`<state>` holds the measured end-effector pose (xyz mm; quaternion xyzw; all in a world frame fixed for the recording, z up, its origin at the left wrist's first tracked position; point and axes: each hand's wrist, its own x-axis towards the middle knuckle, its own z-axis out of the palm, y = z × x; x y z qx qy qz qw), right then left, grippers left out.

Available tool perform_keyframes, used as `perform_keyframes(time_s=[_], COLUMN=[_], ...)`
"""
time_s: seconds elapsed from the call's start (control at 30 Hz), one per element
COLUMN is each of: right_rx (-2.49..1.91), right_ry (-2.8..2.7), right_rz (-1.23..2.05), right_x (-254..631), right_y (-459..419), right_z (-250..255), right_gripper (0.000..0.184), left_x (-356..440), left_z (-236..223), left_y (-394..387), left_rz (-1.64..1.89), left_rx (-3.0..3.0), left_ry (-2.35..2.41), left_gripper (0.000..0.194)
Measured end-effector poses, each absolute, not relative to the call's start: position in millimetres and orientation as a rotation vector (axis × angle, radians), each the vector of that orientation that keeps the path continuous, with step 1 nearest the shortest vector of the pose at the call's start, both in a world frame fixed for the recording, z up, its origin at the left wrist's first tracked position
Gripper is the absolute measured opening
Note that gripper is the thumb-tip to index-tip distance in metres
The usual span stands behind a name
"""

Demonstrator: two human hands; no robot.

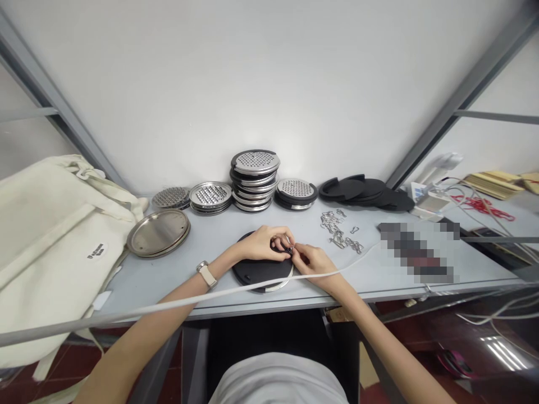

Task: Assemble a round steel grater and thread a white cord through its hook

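Observation:
A round black holder point(263, 271) lies on the table in front of me, with a silver metal rim showing at its lower right edge. Above its right side, my left hand point(269, 244) is closed, thumb and fingers pinching at a small metal clip point(290, 250). From the right, my right hand point(314, 262) pinches at the same spot, its fingertips meeting those of the left. Fingers cover most of the clip. Loose metal clips point(333, 224) lie scattered to the right of my hands.
Behind stand a tall stack of round graters in black holders point(255, 179), a shorter stack point(296, 193) and bare grater discs point(210, 195). Plain metal discs point(158, 233) lie left, black holders point(362, 191) back right. A white cable point(168, 304) crosses before my arms; a cream bag point(63, 235) sits left.

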<state>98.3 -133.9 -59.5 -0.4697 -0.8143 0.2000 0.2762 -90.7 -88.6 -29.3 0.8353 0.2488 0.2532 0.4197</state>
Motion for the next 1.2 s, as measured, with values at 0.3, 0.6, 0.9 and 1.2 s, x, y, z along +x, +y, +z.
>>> perform_keyframes(time_s=[0.3,0.6,0.9,1.2], right_rx=[-1.265,-1.223,-1.221,-1.231], right_ry=[-2.150,-2.233,-2.274,-2.275], right_rz=[0.559,0.511,0.470,0.466], right_x=[99.6,99.4,99.7,99.5], right_y=[-133.8,-133.1,-133.1,-133.5], right_z=[-58.6,-57.9,-58.0,-57.0], right_gripper=[0.028,0.025,0.026,0.026], left_x=[-91.4,-90.6,-90.0,-89.4], left_z=[-27.8,-21.3,-22.8,-20.6], left_y=[-88.2,-94.6,-92.9,-92.9], left_rz=[0.612,0.689,0.697,0.694], left_rx=[2.082,2.119,2.199,2.229], left_ry=[0.608,0.656,0.657,0.658], left_gripper=[0.030,0.034,0.030,0.027])
